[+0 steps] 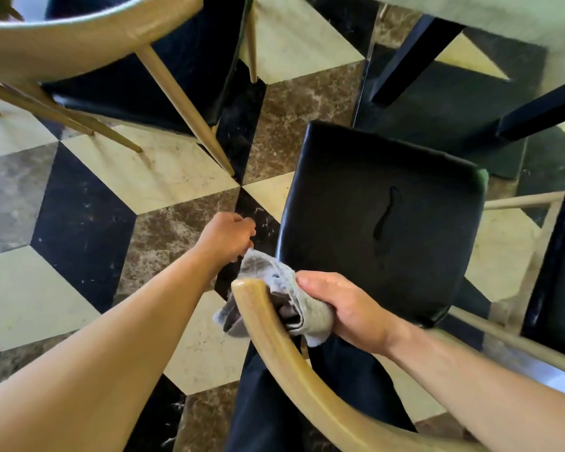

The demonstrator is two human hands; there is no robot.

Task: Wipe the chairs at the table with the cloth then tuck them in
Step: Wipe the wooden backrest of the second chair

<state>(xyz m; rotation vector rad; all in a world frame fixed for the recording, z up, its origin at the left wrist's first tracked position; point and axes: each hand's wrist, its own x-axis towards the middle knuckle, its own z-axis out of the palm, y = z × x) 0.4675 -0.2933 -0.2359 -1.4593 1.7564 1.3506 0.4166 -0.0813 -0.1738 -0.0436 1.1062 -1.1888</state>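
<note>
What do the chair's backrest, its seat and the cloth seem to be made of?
Backrest: looks like light wood, smooth and lightly glossy, with faint grain.
Seat: probably black leather or imitation leather; it shines and has a tear.
Cloth: soft grey fabric, perhaps microfibre; it folds and has a fuzzy surface.

Bright, even daylight with soft glare on the glossy floor (88, 203). Wide-angle distortion bends the frame edges. Slight motion blur softens the near forearms and upper corners

Place: dining area, home or café unclear
Evidence: wooden chairs with black padded seats (382, 220), pale table (503, 14), cube-patterned marble floor (144, 177)
</note>
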